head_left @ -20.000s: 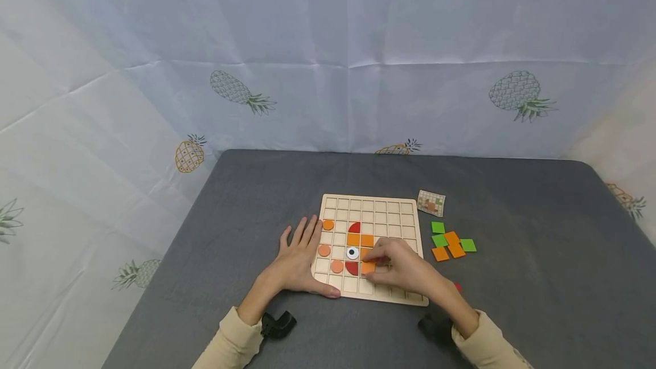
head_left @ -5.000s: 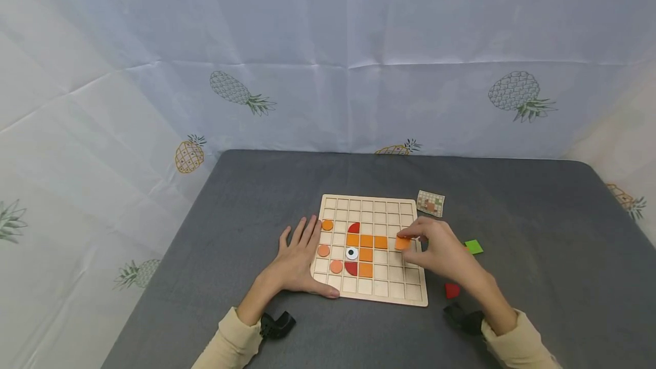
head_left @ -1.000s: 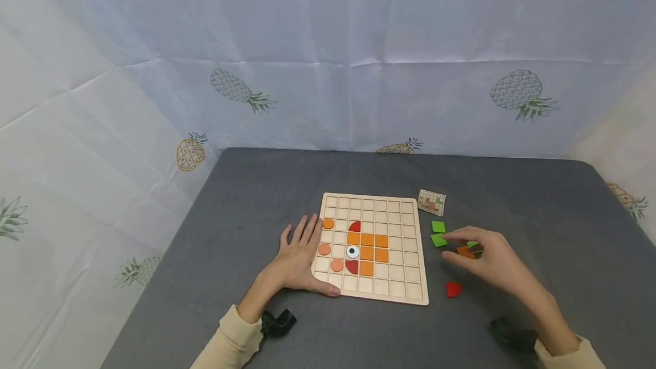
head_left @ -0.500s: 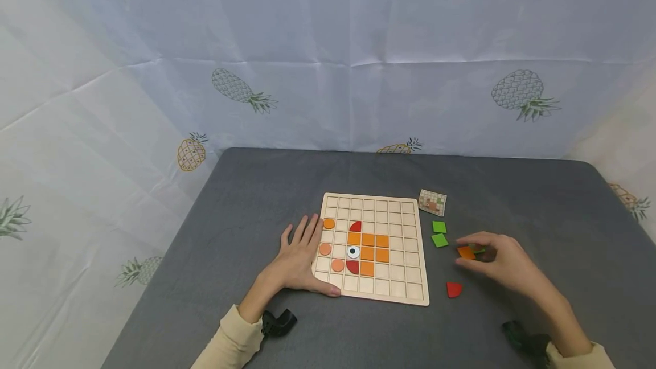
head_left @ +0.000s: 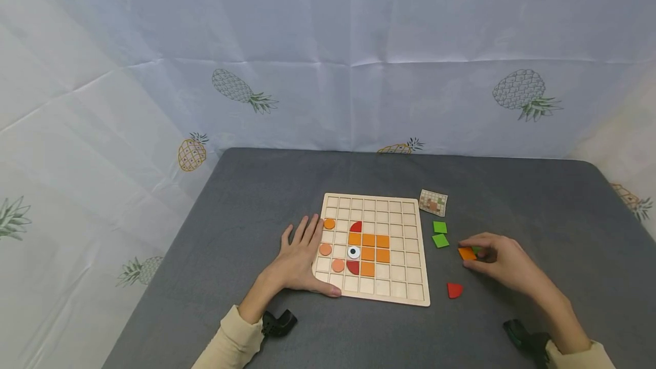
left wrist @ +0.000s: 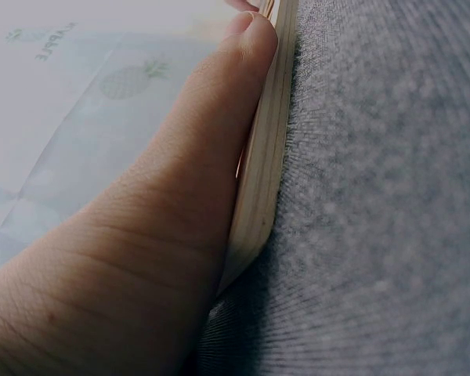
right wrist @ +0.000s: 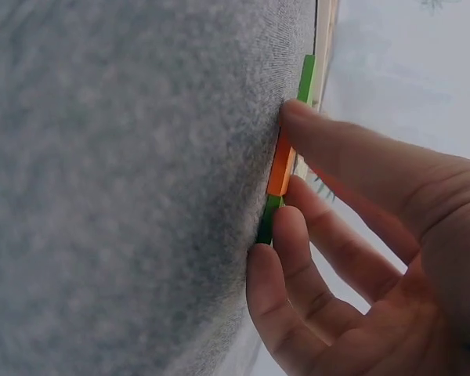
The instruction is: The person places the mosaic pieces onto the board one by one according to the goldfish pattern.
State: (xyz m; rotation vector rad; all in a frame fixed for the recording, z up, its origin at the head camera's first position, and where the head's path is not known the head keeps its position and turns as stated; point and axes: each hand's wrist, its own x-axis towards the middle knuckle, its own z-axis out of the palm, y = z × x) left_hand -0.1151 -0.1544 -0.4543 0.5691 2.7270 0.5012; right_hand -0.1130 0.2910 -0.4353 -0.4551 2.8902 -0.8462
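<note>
My left hand (head_left: 297, 261) lies spread at the near left corner of the wooden grid board (head_left: 405, 289), fingers straight along its left side. In the left wrist view the thumb (left wrist: 211, 102) rests against the board's edge (left wrist: 266, 157). To the right of the board, my right hand (head_left: 504, 261) pinches an orange square tile (head_left: 467, 253) between thumb and fingers, low at the tabletop. A green tile (right wrist: 269, 215) shows beside the orange one, under the curled fingers. On the board sit several orange squares (head_left: 368, 253), two red quarter-rounds (head_left: 352, 267), an eye disc (head_left: 353, 252) and three orange discs (head_left: 338, 265).
Two green square tiles (head_left: 439, 241) lie between the board and my right hand. A red quarter-round (head_left: 454, 290) lies nearer to me. At the board's far right corner is a small picture card (head_left: 433, 203). A pineapple-print cloth (head_left: 318, 107) hangs behind the grey table (head_left: 277, 181).
Over the last seconds another orange square was laid on the board. My right hand then went right to the loose tiles, and its fingers have closed on an orange one. The left hand stayed put.
</note>
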